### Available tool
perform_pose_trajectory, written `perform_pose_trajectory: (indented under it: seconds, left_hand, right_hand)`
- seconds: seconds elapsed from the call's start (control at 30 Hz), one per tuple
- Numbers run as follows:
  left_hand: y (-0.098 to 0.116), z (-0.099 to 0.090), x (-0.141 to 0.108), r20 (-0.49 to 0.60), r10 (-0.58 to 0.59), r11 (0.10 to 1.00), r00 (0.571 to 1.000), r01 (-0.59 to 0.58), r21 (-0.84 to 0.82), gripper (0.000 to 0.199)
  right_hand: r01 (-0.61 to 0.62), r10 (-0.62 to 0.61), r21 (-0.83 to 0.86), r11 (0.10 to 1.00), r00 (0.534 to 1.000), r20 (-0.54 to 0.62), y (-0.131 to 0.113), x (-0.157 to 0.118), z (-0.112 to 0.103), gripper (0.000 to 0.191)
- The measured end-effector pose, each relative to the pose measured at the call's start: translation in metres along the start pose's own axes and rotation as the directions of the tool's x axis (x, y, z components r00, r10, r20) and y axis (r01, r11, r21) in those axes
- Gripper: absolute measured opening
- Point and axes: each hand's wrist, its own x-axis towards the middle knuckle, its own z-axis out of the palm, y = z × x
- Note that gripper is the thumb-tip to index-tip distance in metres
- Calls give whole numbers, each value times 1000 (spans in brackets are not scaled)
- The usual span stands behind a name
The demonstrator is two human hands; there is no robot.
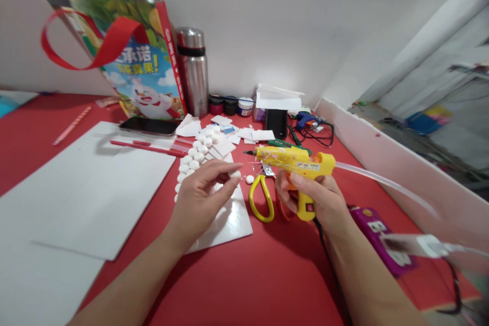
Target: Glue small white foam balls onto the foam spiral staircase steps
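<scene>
My right hand [317, 196] is wrapped round the handle of a yellow hot glue gun [294, 160], its nozzle pointing left. A clear glue stick [382, 179] sticks out of the gun's back. Between thumb and fingertips, my left hand [204, 191] pinches a small white disc [236, 175], partly hidden by the fingers. Under that hand lies a white board [233, 221] with rows of white discs [194, 158] along its left side. Another loose white disc [249, 179] rests beside the yellow-handled scissors [262, 198], just below the nozzle. Thin glue strands hang near the nozzle.
White sheets [95, 183] cover the left of the red table [244, 290]. Behind stand a patterned bag [148, 71], a steel flask [194, 71] and paint jars [231, 106]. A phone [148, 126], white scraps [229, 130] and a purple packet [382, 239] lie around.
</scene>
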Motion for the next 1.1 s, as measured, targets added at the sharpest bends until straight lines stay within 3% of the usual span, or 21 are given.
perform_pose_trajectory:
  seconds: [0.13, 0.23, 0.37, 0.43, 0.5, 0.6, 0.93, 1.1]
  left_hand:
    - [-1, 0, -2, -37, 108, 979, 993, -99, 178, 23]
    - [-2, 0, -1, -15, 163, 961, 986, -156, 228, 13]
    - [0, -1, 1, 32, 223, 942, 974, -224, 251, 17]
    - [0, -1, 1, 17, 167, 968, 986, -167, 189, 20]
    - [0, 0, 1, -12, 37, 998, 999, -36, 54, 21]
    - [-2, 2, 0, -26, -117, 985, 993, 113, -131, 24]
    - [-7, 1, 5, 6, -242, 931, 970, 234, -280, 38]
    - [-2, 4, 6, 4, -306, 883, 952, 286, -371, 27]
  right_hand:
    - [22, -22, 8, 1000, 999, 25, 2, -1, -3, 31]
    - [25, -26, 33, 999, 999, 45, 2, -2, -4, 29]
    - [37, -39, 32, 999, 995, 86, -1, -3, -1, 27]
    - [51, -52, 17, 999, 995, 88, -3, -3, 0, 26]
    - [57, -58, 13, 998, 995, 86, -4, -3, 0, 25]
    - [47, -49, 27, 999, 995, 82, -3, -3, -2, 25]
    - [-19, 18, 19, 1000, 997, 72, 0, -3, -7, 31]
    - [-38, 39, -16, 999, 997, 63, -3, -4, -7, 31]
